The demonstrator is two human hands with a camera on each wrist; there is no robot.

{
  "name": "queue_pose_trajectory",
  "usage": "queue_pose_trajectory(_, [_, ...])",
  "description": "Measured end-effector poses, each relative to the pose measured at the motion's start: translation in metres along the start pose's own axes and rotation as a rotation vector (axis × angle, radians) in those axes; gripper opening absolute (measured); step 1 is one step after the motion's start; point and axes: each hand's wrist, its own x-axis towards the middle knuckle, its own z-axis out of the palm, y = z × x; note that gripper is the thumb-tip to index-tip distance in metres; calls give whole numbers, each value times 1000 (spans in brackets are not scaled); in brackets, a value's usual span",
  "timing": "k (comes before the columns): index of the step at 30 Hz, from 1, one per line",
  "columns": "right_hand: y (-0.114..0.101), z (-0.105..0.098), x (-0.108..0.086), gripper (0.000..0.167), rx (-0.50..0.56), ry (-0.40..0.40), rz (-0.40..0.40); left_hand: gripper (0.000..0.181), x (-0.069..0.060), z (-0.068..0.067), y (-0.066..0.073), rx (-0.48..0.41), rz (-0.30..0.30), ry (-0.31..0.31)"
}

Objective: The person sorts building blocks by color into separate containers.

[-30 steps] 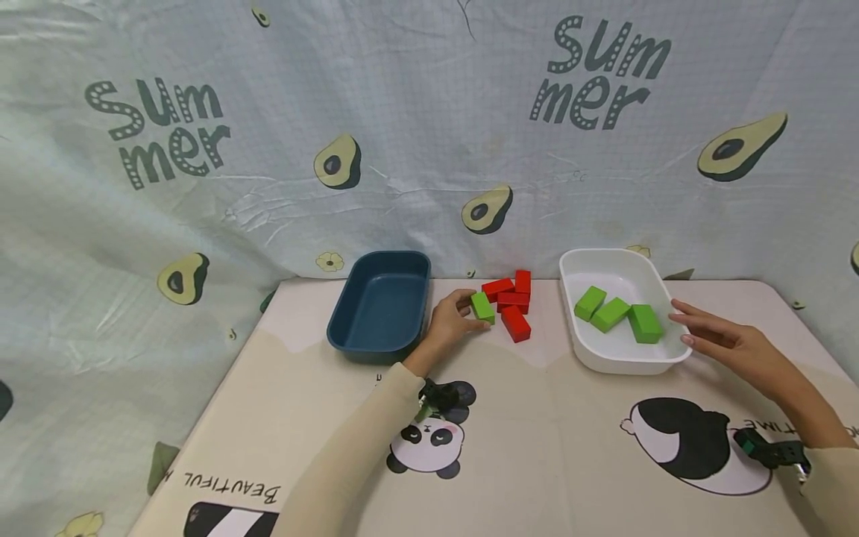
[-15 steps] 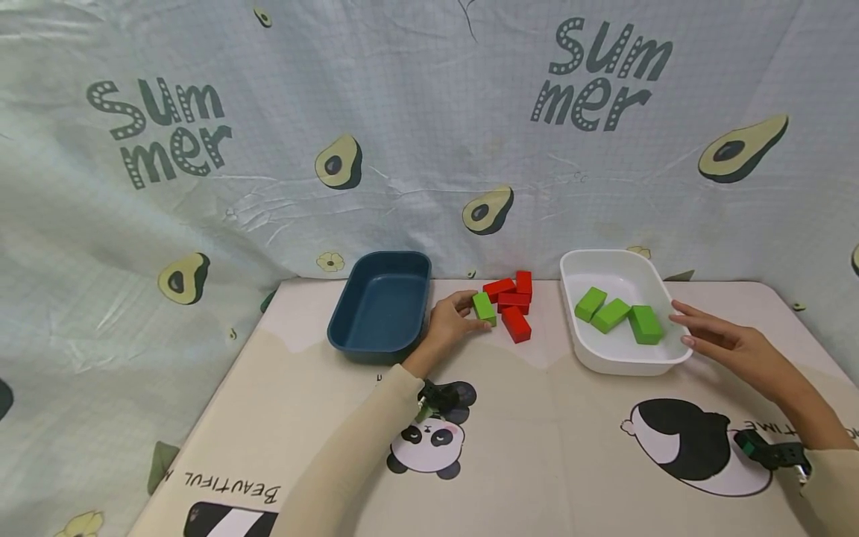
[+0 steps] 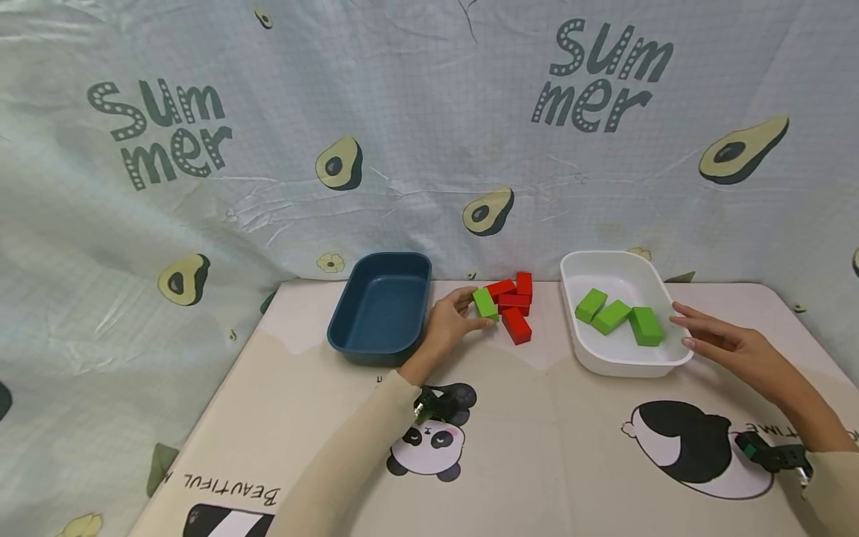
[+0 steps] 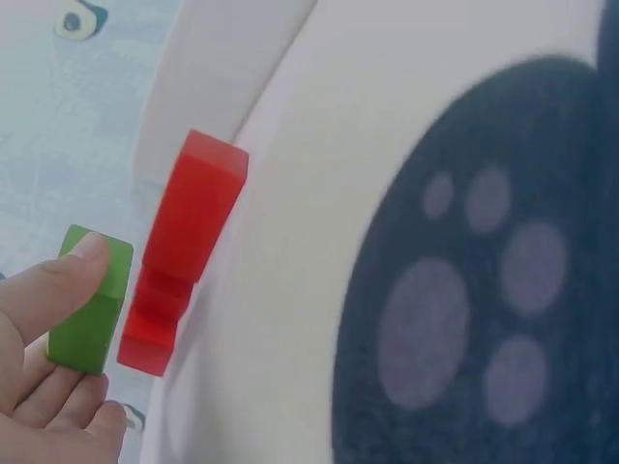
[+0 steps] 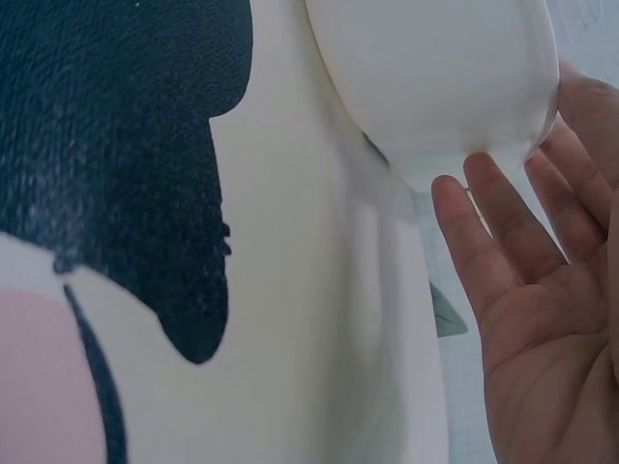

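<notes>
With thumb and fingers my left hand pinches a green block beside the red blocks. The left wrist view shows the thumb on one face of this green block, the other fingers behind it. Several red blocks lie in a loose cluster just right of it. My right hand is at the right side of the white container, fingers extended, fingertips at its rim and wall. Inside that container lie three green blocks. From the right wrist the container's outer wall shows near the fingers.
A dark blue container stands left of my left hand, its inside bare. The table has a printed cloth with a panda and lettering. Behind it hangs a curtain with avocado prints.
My left hand and the green block have shifted very slightly, the block moving a little to the right and tilting up. My right hand stays at the white container.
</notes>
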Motion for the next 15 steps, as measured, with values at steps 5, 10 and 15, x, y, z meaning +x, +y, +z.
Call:
queue_pose_trajectory(5, [1,1,0,48,13,5,-4,69,-4,0,7,19,14,3])
queue_pose_trajectory(10, [1,1,-1,49,8,1,-27,70,-7,-1,12,11,25,-3])
queue_pose_trajectory(15, [2,1,-1,50,9,-1,-40,70,-9,-1,16,-7,33,-5])
